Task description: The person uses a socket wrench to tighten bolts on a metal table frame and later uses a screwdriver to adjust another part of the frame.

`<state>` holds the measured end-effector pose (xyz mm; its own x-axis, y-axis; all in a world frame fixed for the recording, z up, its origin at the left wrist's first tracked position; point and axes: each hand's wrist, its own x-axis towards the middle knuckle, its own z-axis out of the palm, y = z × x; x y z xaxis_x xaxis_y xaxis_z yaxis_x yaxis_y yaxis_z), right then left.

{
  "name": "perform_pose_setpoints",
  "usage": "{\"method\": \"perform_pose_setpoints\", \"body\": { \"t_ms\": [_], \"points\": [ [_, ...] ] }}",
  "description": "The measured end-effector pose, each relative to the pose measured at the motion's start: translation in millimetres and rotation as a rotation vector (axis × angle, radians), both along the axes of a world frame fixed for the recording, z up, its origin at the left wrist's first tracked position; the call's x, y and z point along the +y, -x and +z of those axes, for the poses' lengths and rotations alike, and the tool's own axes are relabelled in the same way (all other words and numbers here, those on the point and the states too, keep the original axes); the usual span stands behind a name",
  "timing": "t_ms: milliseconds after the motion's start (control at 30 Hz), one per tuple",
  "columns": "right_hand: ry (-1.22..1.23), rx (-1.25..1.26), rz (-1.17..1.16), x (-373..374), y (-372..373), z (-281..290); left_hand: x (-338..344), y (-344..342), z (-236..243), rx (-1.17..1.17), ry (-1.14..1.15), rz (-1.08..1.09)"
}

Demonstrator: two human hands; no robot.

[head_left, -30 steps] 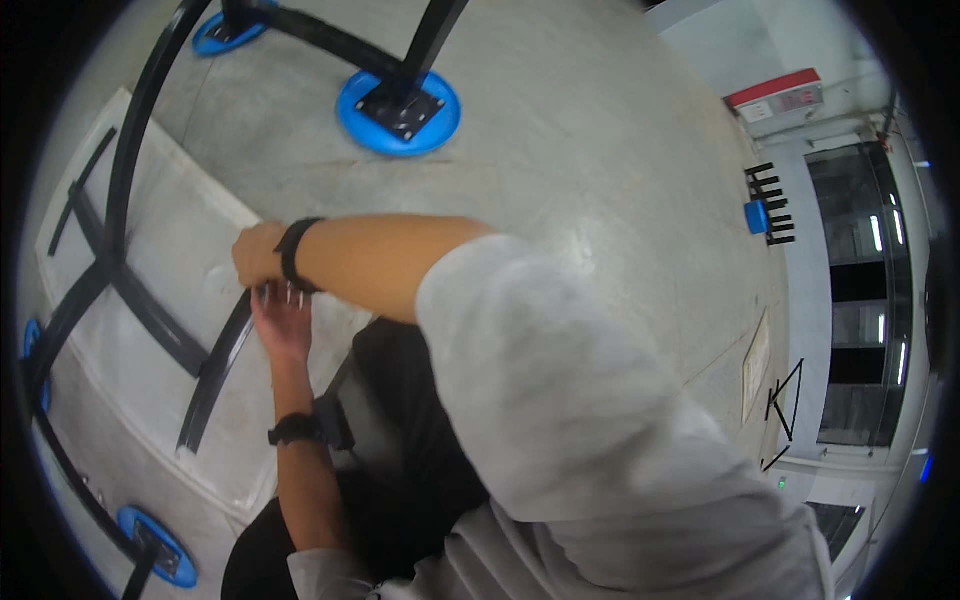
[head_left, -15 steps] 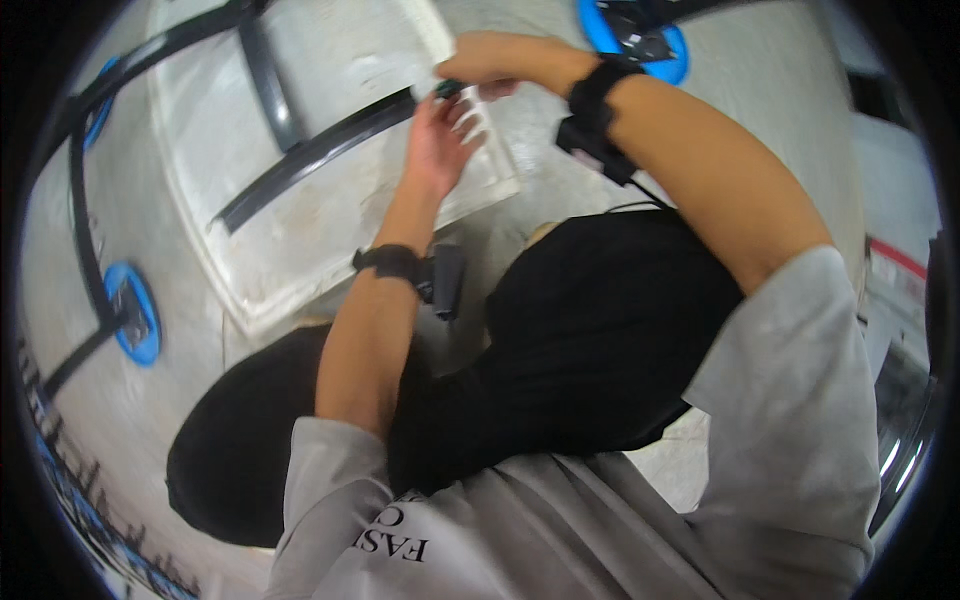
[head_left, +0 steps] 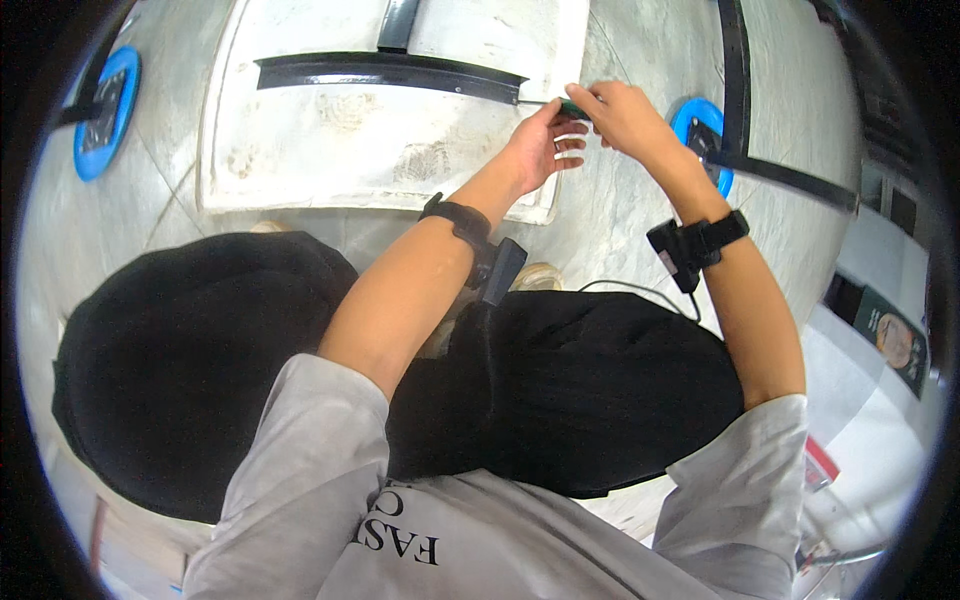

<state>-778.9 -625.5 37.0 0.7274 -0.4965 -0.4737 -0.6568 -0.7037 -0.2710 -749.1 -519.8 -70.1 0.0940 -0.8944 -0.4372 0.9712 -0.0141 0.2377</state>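
Note:
A black metal bar (head_left: 390,72) lies across the white board, joined by a second black bar (head_left: 397,25) running away from its middle. At its right end a thin shaft meets the bar; this belongs to a screwdriver with a dark green handle (head_left: 573,109). My right hand (head_left: 625,118) is closed around the back of that handle. My left hand (head_left: 540,150) pinches the front of the handle with thumb and index finger, its other fingers loosely spread. The screwdriver's tip is too small to make out.
Under the bars is a white board (head_left: 330,180) with a raised rim. Blue round pads with black fittings stand left (head_left: 107,115) and right (head_left: 697,140). A black frame bar (head_left: 735,80) runs beside the right pad. A cable (head_left: 640,287) hangs near my right wrist.
My view has turned, so the bar now lies nearly level across the picture. Both hands remain together at the bar's right end, with the screwdriver shaft now visible.

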Motion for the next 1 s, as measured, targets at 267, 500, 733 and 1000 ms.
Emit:
{"method": "perform_pose_setpoints", "body": {
  "t_ms": [267,500,733,1000],
  "points": [
    [0.109,-0.175,0.111,-1.8,9.6,5.0,-8.8,4.7,-0.8,0.077,0.006,0.008],
    [0.11,-0.174,0.242,-7.7,6.4,-0.4,-8.7,6.8,-0.1,0.101,-0.01,0.012],
    [0.062,-0.156,0.148,-1.1,-6.8,-3.1,-5.8,-1.6,-4.5,0.07,-0.03,0.031],
    [0.182,-0.106,0.375,-8.1,-3.9,5.4,0.8,1.6,-14.3,-0.083,-0.186,-0.083]
  ]
}}
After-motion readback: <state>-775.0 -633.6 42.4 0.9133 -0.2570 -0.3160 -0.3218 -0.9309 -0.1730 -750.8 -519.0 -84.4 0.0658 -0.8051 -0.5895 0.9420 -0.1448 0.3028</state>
